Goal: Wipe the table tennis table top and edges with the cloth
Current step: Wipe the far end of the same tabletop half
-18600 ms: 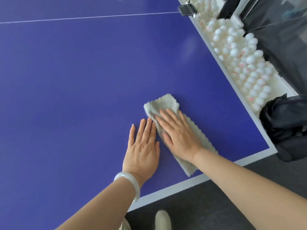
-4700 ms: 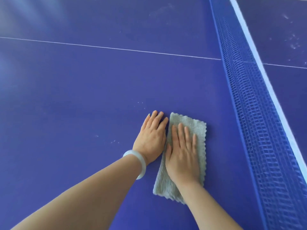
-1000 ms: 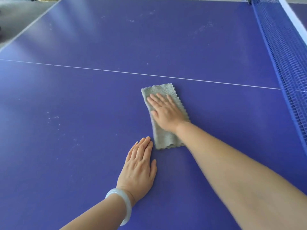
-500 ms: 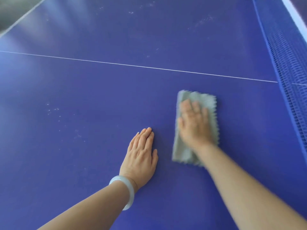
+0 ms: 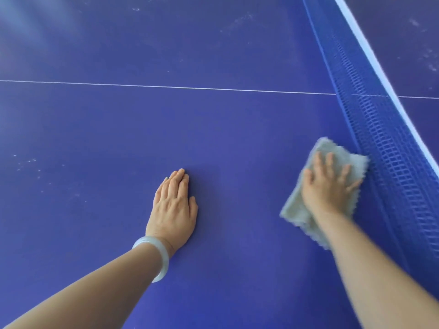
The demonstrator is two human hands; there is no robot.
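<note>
right hand (image 5: pixel 329 188): fingers spread, pressing flat on the folded grey fringed cloth (image 5: pixel 299 210) | cloth: on the blue table tennis desk (image 5: pixel 213 129), its far right edge touching the blue mesh net (image 5: pixel 384 138) | left hand (image 5: pixel 173 207): open, flat on the desk, well apart from the cloth | left wrist: pale bangle (image 5: pixel 156 257) | image: right hand blurred

Blur smears the right hand (image 5: pixel 329 189) and the cloth (image 5: pixel 294 211) under it, and the hand hides the cloth's middle. Whether the cloth's far corner touches the net (image 5: pixel 394 157) cannot be told. The left forearm (image 5: pixel 95 288), right forearm (image 5: pixel 380 269), net and table (image 5: pixel 118 129) run past the frame edges.
</note>
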